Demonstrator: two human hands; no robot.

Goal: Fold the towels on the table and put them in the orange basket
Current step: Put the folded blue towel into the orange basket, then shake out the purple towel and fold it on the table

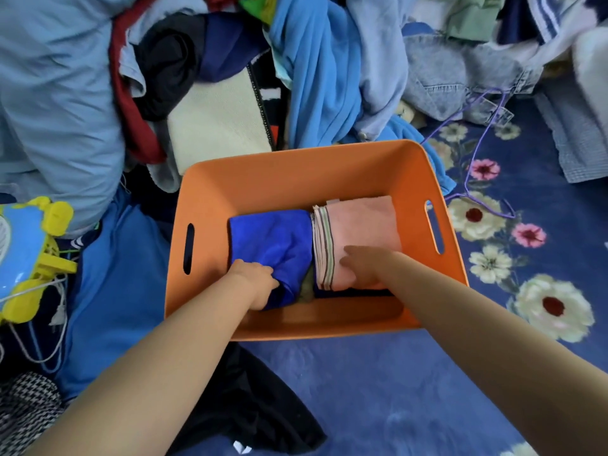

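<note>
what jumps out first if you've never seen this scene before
The orange basket in the middle, with a folded blue towel and a pink towel side by side inside. The left hand grips the blue towel's near edge; the right hand rests on the pink one. Behind the basket rises a pile of clothes.
</note>
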